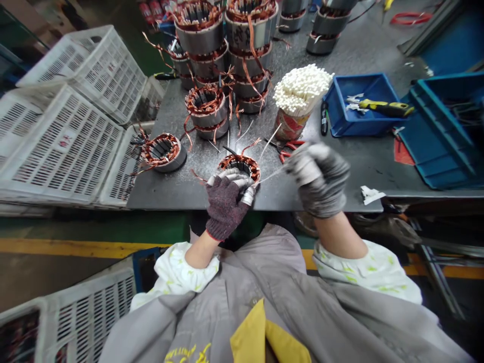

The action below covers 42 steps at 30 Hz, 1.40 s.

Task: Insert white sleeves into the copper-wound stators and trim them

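Note:
A motor stator [254, 169] with copper windings lies near the front edge of the dark table. My left hand [229, 199], in a dark glove with white-wrapped fingertips, is closed over its near side and holds it. A thin white cord [270, 175] runs taut from the winding to my right hand [319, 176], which wears a grey glove and pinches the cord. Another loose length of the cord rises from the stator toward the back. Red-handled pliers [291, 147] lie behind, partly hidden by my right hand.
Several stators [206, 108] stand singly and stacked at the back; another stator [163, 151] is at left. A tub of white sticks [298, 93], a black marker [324, 118], a blue bin [366, 126] with a yellow-black tool, and white crates [75, 136] flank the work area.

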Motion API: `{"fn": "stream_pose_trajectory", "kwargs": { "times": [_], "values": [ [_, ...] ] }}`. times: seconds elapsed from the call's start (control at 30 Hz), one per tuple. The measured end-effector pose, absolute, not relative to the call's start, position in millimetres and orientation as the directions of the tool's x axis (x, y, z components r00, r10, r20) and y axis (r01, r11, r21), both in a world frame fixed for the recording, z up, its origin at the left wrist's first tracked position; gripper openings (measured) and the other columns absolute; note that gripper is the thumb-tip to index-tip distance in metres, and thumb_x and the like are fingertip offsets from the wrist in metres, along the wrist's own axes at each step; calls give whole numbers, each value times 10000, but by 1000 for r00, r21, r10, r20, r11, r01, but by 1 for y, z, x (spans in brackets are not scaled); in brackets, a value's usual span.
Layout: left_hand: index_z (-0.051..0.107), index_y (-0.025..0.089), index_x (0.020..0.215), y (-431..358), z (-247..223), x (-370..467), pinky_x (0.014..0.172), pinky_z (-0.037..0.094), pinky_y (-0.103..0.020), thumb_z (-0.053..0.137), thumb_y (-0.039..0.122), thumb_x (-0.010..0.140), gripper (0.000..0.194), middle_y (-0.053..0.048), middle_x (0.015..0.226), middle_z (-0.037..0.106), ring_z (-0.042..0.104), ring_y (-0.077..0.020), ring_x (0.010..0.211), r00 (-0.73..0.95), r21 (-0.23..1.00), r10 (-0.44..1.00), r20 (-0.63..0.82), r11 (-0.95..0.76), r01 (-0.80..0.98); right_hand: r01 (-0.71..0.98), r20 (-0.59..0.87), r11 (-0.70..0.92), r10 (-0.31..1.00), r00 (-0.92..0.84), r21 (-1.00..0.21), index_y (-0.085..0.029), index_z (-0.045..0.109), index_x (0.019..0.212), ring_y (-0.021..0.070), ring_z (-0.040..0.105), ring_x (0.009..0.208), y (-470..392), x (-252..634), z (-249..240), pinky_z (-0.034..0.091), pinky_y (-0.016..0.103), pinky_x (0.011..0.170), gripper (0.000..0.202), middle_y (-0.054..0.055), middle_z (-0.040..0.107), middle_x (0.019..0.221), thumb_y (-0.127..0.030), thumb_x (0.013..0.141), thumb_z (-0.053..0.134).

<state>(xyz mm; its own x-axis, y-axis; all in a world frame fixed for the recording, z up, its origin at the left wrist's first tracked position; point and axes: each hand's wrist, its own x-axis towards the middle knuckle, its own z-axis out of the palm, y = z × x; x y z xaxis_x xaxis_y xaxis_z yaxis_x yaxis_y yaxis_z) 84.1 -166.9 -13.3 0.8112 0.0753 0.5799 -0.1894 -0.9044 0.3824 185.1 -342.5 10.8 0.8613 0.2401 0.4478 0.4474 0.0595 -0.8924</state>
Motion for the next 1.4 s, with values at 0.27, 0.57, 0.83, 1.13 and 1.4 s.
{"fn": "stream_pose_trajectory", "kwargs": {
  "times": [0.27,0.57,0.83,1.13,1.4],
  "values": [
    [684,246,1072,-169,-22,86,1117,379,-511,655,375,887,227,-76,1231,715,608,-299,1237,816,319,75,573,-937,-139,810,463,-226,723,512,-542,-281,782,1073,269,644,950,-347,194,-14,486,453,887,349,97,744,1068,-551,936,609],
    [665,220,1042,-166,-24,76,1196,317,-536,611,338,941,164,-95,1198,724,613,-279,1267,817,255,25,577,-955,-151,726,405,-261,688,603,-636,-224,772,1066,278,665,1034,-306,194,-4,507,438,950,389,108,750,1112,-463,1020,468],
    [677,323,1216,-108,-18,64,1128,350,-566,597,220,843,394,-65,1193,719,614,-293,1184,840,61,-126,528,-981,-185,576,314,-237,648,694,-782,-239,719,1169,258,658,1167,-315,161,-22,532,396,1013,304,91,686,1302,-382,980,528],
    [600,329,1313,-96,3,78,1191,363,-557,529,201,892,446,-38,1337,678,523,-272,1387,792,176,-413,450,-828,-532,587,378,-80,694,612,-805,-222,713,1070,215,672,1041,-315,191,-25,540,374,956,238,70,722,1152,-331,965,529],
    [620,294,1249,-105,-14,90,997,474,-503,657,230,909,347,-76,1212,733,658,-306,1197,717,65,-379,585,-859,-507,124,322,-839,-64,945,-530,-205,741,1059,271,691,958,-501,186,-15,534,425,917,278,120,749,1044,-384,880,627]
  ]
}}
